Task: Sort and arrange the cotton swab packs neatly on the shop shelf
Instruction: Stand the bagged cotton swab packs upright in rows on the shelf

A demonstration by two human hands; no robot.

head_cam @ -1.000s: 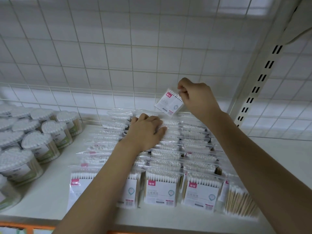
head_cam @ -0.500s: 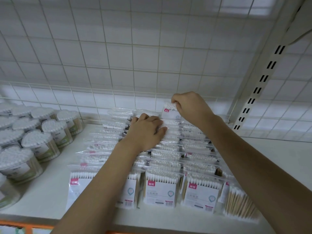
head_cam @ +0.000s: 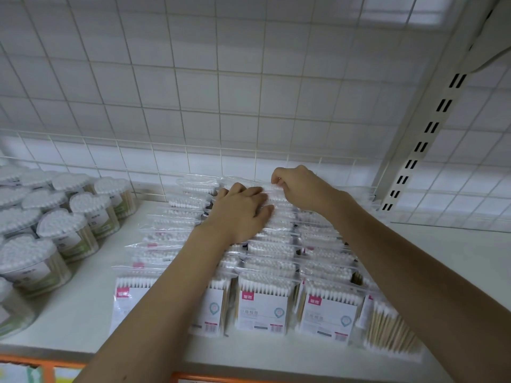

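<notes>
The cotton swab packs stand in several rows across the lower middle of the frame, clear bags with white swab tips up and pink-and-white labels facing me, running back toward the wire grid at the rear of the shelf. The pack at the lower right is turned sideways so its wooden sticks show.

My right hand is at the middle of the frame, at the back of one row, fingers curled and pinching the top edge of the rearmost pack. My left hand lies just beside it, a little lower and to the left, palm down with fingers nearly straight, pressing on the tops of the packs in the middle rows. The two hands are close together, almost touching.

At the left of the frame stand heart-shaped tubs of swabs, clustered together and apart from the packs. At the upper right a slotted shelf upright rises at a slant. An orange shelf edge runs along the bottom left.
</notes>
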